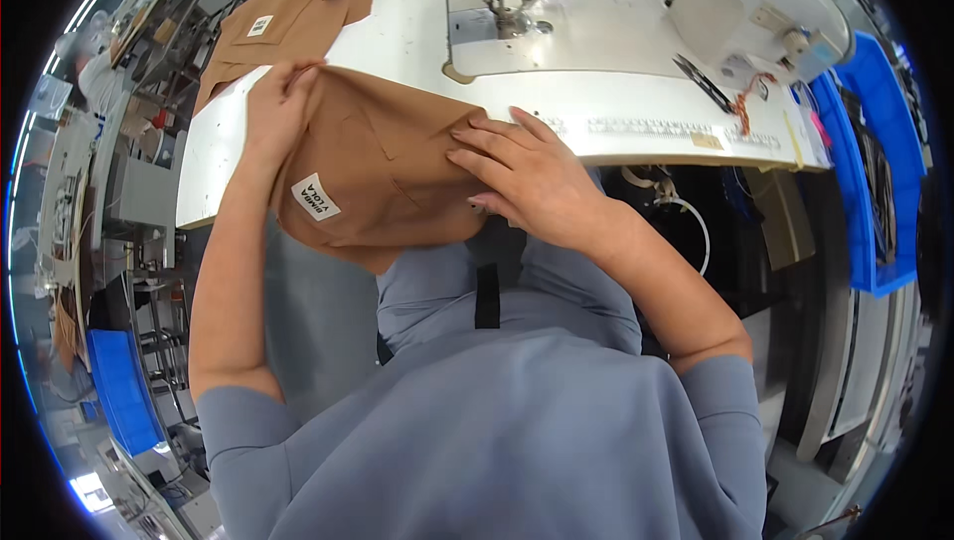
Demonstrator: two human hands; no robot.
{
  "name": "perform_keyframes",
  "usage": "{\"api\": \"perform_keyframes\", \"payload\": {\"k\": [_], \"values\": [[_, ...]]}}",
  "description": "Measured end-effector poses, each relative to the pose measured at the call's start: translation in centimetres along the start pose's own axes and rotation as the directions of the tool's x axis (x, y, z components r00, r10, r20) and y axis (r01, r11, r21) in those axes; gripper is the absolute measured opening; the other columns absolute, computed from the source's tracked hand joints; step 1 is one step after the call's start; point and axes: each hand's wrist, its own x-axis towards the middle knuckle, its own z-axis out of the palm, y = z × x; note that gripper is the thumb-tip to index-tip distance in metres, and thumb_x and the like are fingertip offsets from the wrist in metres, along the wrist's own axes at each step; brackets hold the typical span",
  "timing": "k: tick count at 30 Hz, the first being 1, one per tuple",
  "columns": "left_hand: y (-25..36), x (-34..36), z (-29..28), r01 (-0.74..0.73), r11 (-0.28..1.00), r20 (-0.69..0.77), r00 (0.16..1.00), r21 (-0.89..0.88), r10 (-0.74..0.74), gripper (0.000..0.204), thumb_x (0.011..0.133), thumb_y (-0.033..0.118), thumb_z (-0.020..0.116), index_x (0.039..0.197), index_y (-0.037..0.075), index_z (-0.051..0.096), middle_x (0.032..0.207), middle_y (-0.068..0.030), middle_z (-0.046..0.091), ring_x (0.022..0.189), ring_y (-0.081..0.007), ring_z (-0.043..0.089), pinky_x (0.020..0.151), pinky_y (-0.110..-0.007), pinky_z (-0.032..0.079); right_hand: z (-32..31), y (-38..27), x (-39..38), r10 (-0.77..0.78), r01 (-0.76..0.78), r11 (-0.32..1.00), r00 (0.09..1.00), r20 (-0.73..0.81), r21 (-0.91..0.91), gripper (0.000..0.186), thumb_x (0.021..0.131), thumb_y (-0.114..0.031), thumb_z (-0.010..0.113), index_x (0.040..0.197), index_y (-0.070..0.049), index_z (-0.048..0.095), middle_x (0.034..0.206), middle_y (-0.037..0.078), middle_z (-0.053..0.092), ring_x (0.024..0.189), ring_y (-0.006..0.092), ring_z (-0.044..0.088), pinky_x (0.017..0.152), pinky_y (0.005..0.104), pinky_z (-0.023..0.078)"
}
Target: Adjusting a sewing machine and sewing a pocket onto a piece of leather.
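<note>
Between my hands, a piece of brown fabric (368,202) with a white label (314,196) drapes over the white table's front edge toward my lap. My left hand (268,118) pinches its upper left corner, lifting it slightly. My right hand (532,177) lies on the fabric's right side, fingers spread and slightly bent, with the thumb lower near the edge. More brown cut pieces (288,13) are piled at the table's back left. A sewing machine (527,13) stands beyond my right hand.
The white table (616,88) carries black snips (702,83) and orange threads (745,103) at right. A blue bin (870,192) hangs at the table's right end. Racks and another blue bin (124,391) line the left side. My legs are under the table.
</note>
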Motion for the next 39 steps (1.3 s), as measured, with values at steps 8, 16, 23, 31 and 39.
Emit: {"api": "perform_keyframes", "payload": {"k": [8, 16, 23, 31, 39], "values": [[3.4, 7.0, 8.4, -0.407, 0.772, 0.24, 0.913, 0.488, 0.33, 0.018, 0.098, 0.021, 0.065, 0.109, 0.009, 0.071, 0.104, -0.0079, 0.076, 0.093, -0.0306, 0.071, 0.075, -0.042, 0.054, -2.1, 1.2, 2.1, 0.018, -0.017, 1.0, 0.997, 0.078, -0.012, 0.052, 0.088, -0.026, 0.074, 0.135, -0.007, 0.06, 0.139, 0.009, 0.061, 0.127, 0.0296, 0.058, 0.117, 0.0541, 0.037], [10.4, 1.1, 10.4, -0.615, 0.325, 0.613, 0.781, 0.718, 0.123, 0.034, 0.093, 0.022, 0.067, 0.124, 0.009, 0.064, 0.127, -0.0086, 0.066, 0.113, -0.0293, 0.064, 0.095, -0.043, 0.046, -3.1, 6.8, 2.1, 0.211, -0.162, 0.95, 0.963, 0.166, -0.268, 0.06, 0.094, -0.045, 0.067, 0.142, -0.009, 0.059, 0.153, 0.014, 0.051, 0.131, 0.0346, 0.052, 0.119, 0.0594, 0.03], [7.7, -1.9, 8.8, -0.581, 0.776, 0.6, 0.719, 0.245, 0.349, 0.07, 0.086, 0.047, 0.072, 0.139, 0.005, 0.057, 0.144, -0.0165, 0.054, 0.13, -0.0377, 0.052, 0.106, -0.05, 0.04, -3.5, 12.0, 5.0, 0.09, -0.083, 0.982, 0.995, 0.039, -0.17, 0.039, 0.093, -0.037, 0.07, 0.118, -0.007, 0.072, 0.127, 0.012, 0.068, 0.106, 0.0278, 0.064, 0.092, 0.0427, 0.049], [6.3, -1.8, 10.4, -0.52, 0.783, 0.605, 0.759, 0.341, 0.24, 0.095, 0.086, 0.06, 0.069, 0.154, -0.001, 0.04, 0.161, -0.0225, 0.037, 0.151, -0.0389, 0.033, 0.123, -0.054, 0.025, -2.4, 15.6, 7.5, 0.565, -0.585, 0.671, 0.801, 0.197, 0.457, 0.021, 0.096, -0.02, 0.065, 0.106, -0.005, 0.076, 0.109, 0.007, 0.073, 0.077, 0.0147, 0.063, 0.073, 0.0309, 0.053], [5.4, 0.4, 13.1, -0.53, 0.753, 0.556, 0.787, 0.39, 0.266, 0.064, 0.104, 0.029, 0.049, 0.157, -0.003, 0.033, 0.163, -0.0239, 0.033, 0.154, -0.0374, 0.028, 0.127, -0.051, 0.02, -3.4, 14.2, 7.3, 0.606, -0.67, 0.576, 0.734, 0.305, 0.469, 0.022, 0.098, -0.015, 0.064, 0.115, -0.005, 0.074, 0.109, 0.008, 0.075, 0.086, 0.0129, 0.068, 0.077, 0.0302, 0.054]]}}
